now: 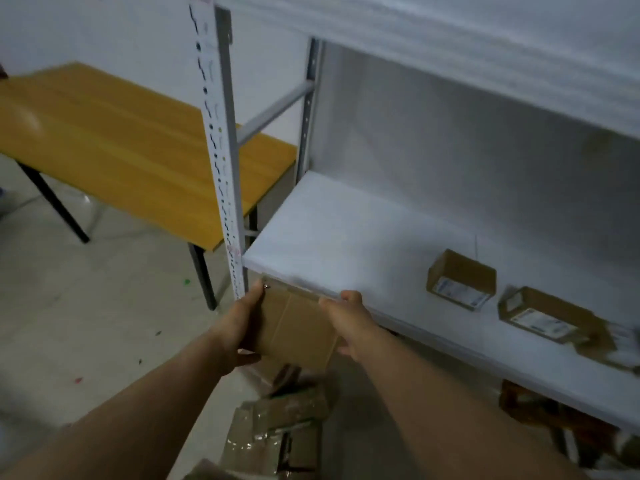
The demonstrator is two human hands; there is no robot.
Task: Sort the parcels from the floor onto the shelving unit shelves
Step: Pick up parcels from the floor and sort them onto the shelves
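Both hands [291,327] grip flat brown cardboard parcel [294,327] at smooth white shelf [346,244] edge.

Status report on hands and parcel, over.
Left hand and right hand grip the parcel. Parcel at shelf front edge, not yet on it. Nearest shelved box well right.

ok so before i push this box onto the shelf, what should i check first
1. Grip: left hand and right hand hold the parcel on opposite sides: ok.
2. Landing spot: the shelf is bare at its left end: ok.
3. Height: the parcel's top edge sits at or under the shelf's front lip: not ok, lift first.
4. Side clearance: the left hand is close beside the upright post: cannot tell.
5. Labelled parcels lie well to the right, out of the path: ok.
6. Footing: floor parcels lie just below: cannot tell.
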